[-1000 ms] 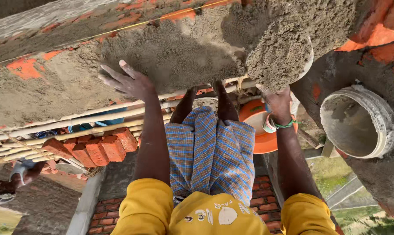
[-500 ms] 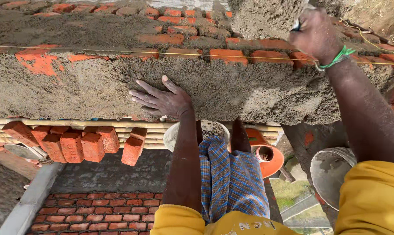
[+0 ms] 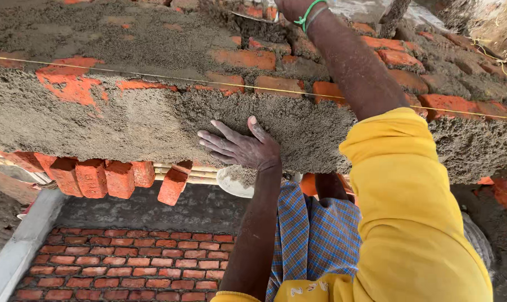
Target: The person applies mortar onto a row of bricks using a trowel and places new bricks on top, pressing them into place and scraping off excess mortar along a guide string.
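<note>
1. Your right hand (image 3: 289,6) runs off the top edge just past the green wristband (image 3: 308,12); you cannot tell what its fingers hold.
2. Your left hand (image 3: 241,147) lies flat on the wet mortar face (image 3: 152,126); its palm is hidden.
3. Your left forearm and the checked cloth (image 3: 312,235) cover most of the pale pan (image 3: 231,184) below the wall.
4. The yellow sleeve (image 3: 410,223) hides whatever lies behind it.

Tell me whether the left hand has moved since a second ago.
Yes. The left hand went from raised off the mortar to lying flat on the wall's mortared face, below the string line.
</note>
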